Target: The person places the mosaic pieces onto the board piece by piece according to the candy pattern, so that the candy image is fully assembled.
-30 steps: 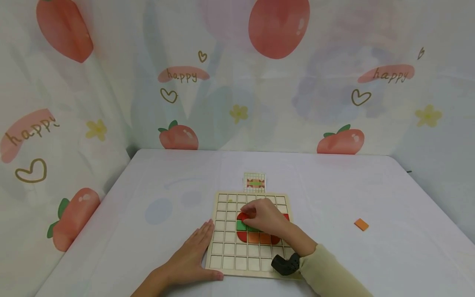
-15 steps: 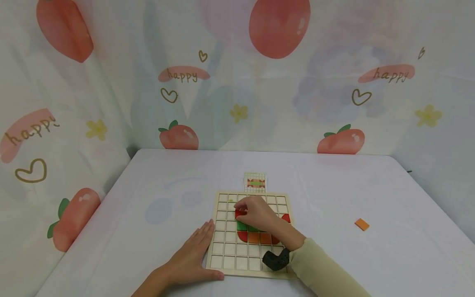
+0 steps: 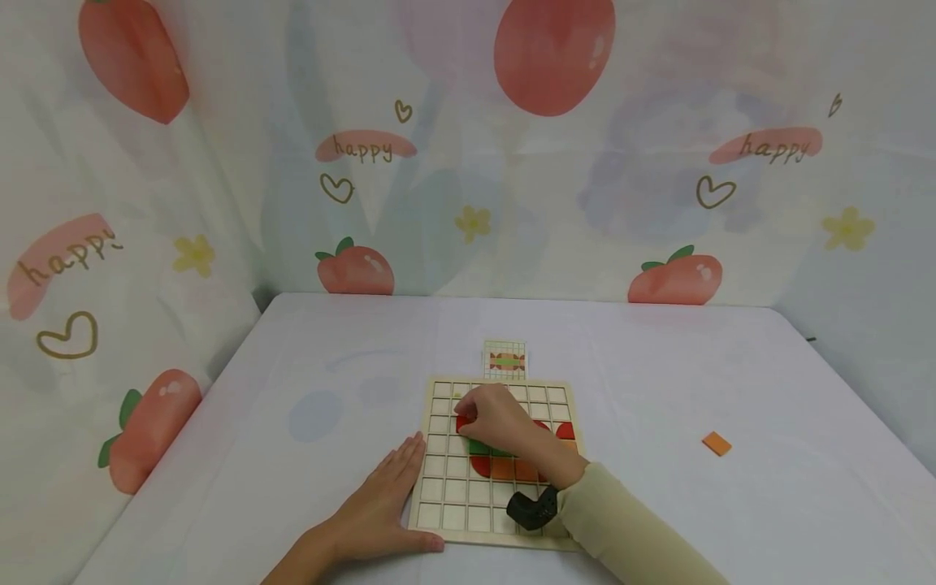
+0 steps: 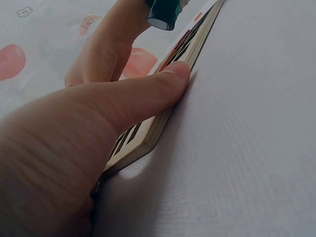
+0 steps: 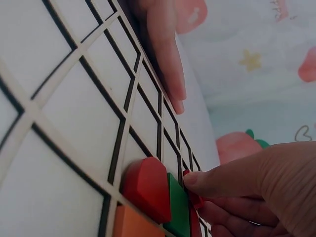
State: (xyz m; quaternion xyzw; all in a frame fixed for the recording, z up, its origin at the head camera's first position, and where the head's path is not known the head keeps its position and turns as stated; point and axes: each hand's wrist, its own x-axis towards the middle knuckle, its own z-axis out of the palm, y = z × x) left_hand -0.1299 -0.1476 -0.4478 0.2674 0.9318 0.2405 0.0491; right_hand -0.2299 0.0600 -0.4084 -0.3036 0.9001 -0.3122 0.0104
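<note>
A wooden grid board (image 3: 442, 515) lies on the table, with red, green and orange pieces in its middle cells. My right hand (image 3: 504, 420) pinches a red block (image 3: 461, 423) between thumb and fingers, over a cell left of centre. The right wrist view shows that red block (image 5: 195, 198) partly covered by the thumb, beside a green block (image 5: 177, 205) and a rounded red block (image 5: 147, 188). My left hand (image 3: 376, 504) lies along the board's left side, fingers straight. Its thumb (image 4: 153, 91) rests on the near edge. The right forearm hides some pieces.
A small pattern card (image 3: 504, 359) touches the board's far edge. One loose orange tile (image 3: 717, 443) lies on the table to the right. A black device (image 3: 531, 509) on the right wrist hangs over the board's near part. A printed cloth wall stands behind.
My right hand has shifted left across the board with the red block, uncovering a red piece right of centre. The left hand has stayed in place.
</note>
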